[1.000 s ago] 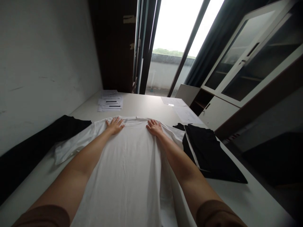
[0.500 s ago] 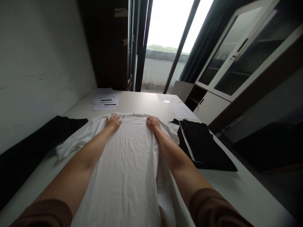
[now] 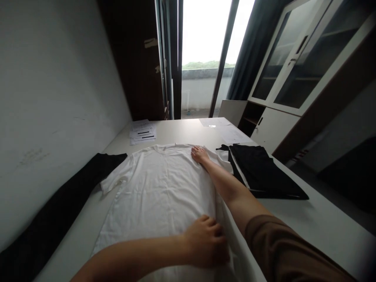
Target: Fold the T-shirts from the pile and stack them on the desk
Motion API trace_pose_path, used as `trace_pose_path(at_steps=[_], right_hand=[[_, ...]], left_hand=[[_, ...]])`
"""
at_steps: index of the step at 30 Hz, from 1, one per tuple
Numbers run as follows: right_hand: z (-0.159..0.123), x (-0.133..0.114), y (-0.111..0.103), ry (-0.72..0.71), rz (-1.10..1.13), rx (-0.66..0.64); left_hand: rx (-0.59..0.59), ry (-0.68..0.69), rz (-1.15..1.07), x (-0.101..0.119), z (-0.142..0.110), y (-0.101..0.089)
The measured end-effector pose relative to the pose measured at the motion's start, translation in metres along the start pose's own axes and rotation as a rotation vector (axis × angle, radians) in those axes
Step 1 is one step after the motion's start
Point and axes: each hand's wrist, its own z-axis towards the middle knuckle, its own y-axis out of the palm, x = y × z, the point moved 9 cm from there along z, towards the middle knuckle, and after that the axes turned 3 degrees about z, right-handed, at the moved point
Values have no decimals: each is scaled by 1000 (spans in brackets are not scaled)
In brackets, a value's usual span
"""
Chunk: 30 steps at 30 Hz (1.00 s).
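Your right hand (image 3: 200, 154) lies flat, fingers spread, on the shoulder of the white T-shirt (image 3: 160, 184), up at one o'clock near the collar. Your left hand (image 3: 205, 241) has crossed over and rests at five o'clock on the shirt's right-side edge, fingers loosely curled on the cloth; you cannot tell from here whether it pinches the fabric or only presses it. The shirt itself is spread on the white table (image 3: 296, 219), collar away from you, hem toward you and running out of view at the bottom.

What could go wrong: with one hand high and one low on the same side, a pull with the lower hand would likely drag the whole body of the shirt sideways and raise creases across the middle, since the left sleeve at nine o'clock is held by nothing. The folded black garment (image 3: 261, 172) at two o'clock lies just beside your right forearm and could be nudged by it.

As for containers, only the glass-fronted cabinet (image 3: 296, 58) at one o'clock counts; its shelves look bare, though reflections hide much.
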Motion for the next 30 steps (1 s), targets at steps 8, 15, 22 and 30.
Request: trace_pose_path(at_steps=[8,15,22,30], right_hand=[[-43,-19,-12,-95,6,-102],[-91,5,-13,-85,30,-75],[-102,2,-29,-73,102,39],[-129,37,-61,159,65,236]], left_hand=[[-42,8,154,39,9,-1],[70,-77,164,61,12,-53],[-155,-3,-185,94,19,-26],[-163,169,-111,88,12,13]])
